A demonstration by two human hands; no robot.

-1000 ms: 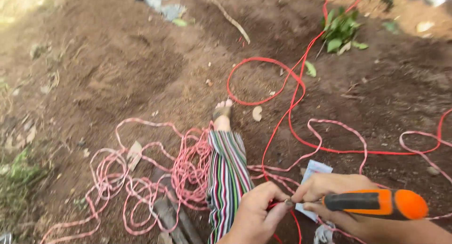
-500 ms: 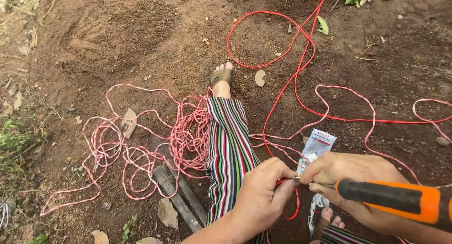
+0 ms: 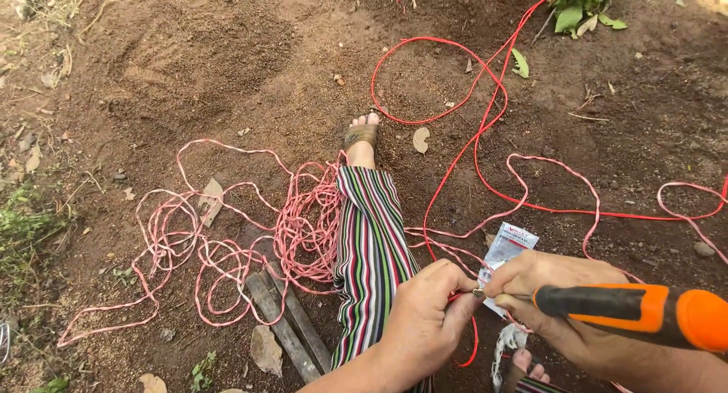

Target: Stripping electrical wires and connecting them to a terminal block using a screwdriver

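Two hands down at 5 o'clock: left hand (image 3: 425, 325) pinching the end of one solid red wire (image 3: 462, 147), right hand (image 3: 557, 298) wrapped tight around one orange-and-black screwdriver (image 3: 644, 313), tip right at the pinch. One small white packet (image 3: 506, 250) sits just above. One tangled pink-and-white twisted wire (image 3: 227, 241) sprawls toward 9 o'clock, beside one striped trouser leg (image 3: 371, 253).

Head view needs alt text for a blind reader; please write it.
Two hands meet over bare soil: the left hand pinches a red wire, the right hand grips an orange-handled tool. Tangled pink-white cord lies beside a striped trouser leg.
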